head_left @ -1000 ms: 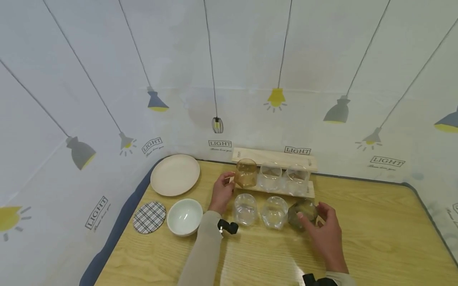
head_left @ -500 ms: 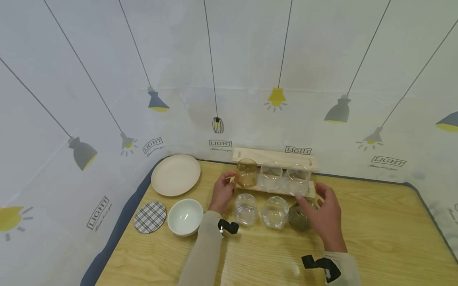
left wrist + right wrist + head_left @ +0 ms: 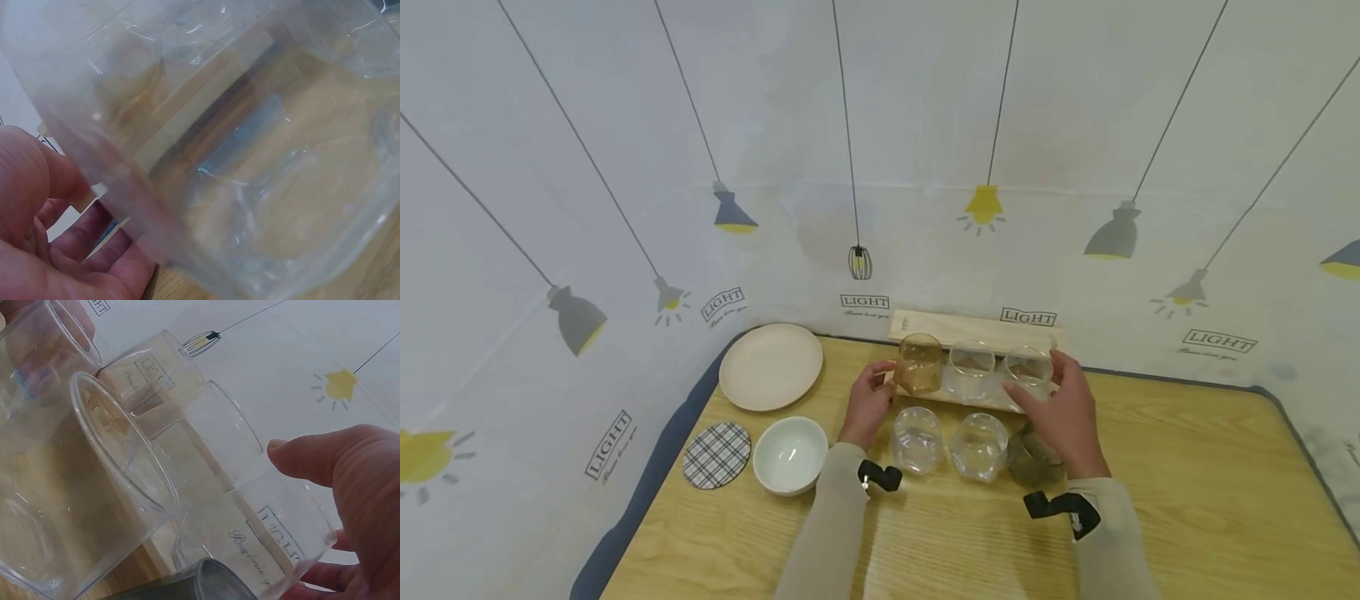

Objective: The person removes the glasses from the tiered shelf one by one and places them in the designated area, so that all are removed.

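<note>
In the head view, an amber glass (image 3: 919, 364) and two clear glasses stand in a row on a wooden rack (image 3: 958, 396). At the row's left end my left hand (image 3: 868, 407) holds the rack's end beside the amber glass; a bit of wood shows between its thumb and finger in the left wrist view. My right hand (image 3: 1067, 417) spans the right-hand clear glass (image 3: 1028, 365), thumb in front, fingers on the far right side. Nearer me stand a clear glass (image 3: 917, 442), another clear glass (image 3: 979, 447) and a smoky grey glass (image 3: 1030, 458), partly hidden by my right hand.
A second wooden board (image 3: 977, 327) lies behind the rack against the printed wall. To the left are a cream plate (image 3: 771, 367), a checked coaster (image 3: 717, 455) and a white bowl (image 3: 790, 456), close to my left forearm.
My right hand has let go of the smoky grey glass and moved up and back to the right-hand clear glass on the rack. My left hand has stayed where it was.
</note>
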A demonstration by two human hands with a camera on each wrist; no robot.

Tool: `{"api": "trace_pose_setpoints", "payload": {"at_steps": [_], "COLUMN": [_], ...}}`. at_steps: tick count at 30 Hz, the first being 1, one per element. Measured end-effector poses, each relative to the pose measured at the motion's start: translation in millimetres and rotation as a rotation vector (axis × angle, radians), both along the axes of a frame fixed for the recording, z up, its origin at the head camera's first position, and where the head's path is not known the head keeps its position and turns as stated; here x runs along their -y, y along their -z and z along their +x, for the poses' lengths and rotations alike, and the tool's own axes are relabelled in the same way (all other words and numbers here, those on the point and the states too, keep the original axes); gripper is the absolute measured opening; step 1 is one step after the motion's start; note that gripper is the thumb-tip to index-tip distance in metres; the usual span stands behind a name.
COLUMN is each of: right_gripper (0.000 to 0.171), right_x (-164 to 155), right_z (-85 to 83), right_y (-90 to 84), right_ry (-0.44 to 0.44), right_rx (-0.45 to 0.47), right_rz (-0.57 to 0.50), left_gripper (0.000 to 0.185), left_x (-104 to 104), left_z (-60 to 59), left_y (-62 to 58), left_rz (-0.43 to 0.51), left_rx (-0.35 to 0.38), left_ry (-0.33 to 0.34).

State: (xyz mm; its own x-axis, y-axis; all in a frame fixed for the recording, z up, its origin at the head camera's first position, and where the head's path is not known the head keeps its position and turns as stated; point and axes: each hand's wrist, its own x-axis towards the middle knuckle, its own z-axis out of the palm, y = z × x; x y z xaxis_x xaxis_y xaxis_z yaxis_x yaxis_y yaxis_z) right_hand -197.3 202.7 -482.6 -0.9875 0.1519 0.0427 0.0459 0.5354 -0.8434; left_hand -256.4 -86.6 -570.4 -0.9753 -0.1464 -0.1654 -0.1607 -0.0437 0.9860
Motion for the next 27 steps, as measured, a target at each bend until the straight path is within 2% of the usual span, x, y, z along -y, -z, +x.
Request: {"api": "trace_pose_setpoints", "payload": {"at_steps": [5,12,20,27], "right_gripper": [0.104,0.102,0.1,0.095], "right_x": [-3.7,-6.6,-8.6,-6.5], "right_z": [-5.0,-8.1,-6.4,6.5], "right_y": [4.8,9.8,2.6,-11.2], "right_ry": [-0.044,-0.053,-0.008,0.032], "right_rx": [0.059,0.059,0.034,-0.002], "right_rz": [0.03,0.059,0.028,-0.044], "left_gripper": [0.034,0.033,0.033,0.032], "left_x": [-0.6,0.7,0.2,1.2], "left_z": [1.2,-0.4,-4.5,-1.4], "left_y": [0.9,1.1,-1.4,4.4], "left_rz": [-0.006,0.009,0.02,-0.011], "left_rx": [0.015,0.012,-0.006,-0.014], "left_ry": [-0.002,0.004,0.009,0.007]}}
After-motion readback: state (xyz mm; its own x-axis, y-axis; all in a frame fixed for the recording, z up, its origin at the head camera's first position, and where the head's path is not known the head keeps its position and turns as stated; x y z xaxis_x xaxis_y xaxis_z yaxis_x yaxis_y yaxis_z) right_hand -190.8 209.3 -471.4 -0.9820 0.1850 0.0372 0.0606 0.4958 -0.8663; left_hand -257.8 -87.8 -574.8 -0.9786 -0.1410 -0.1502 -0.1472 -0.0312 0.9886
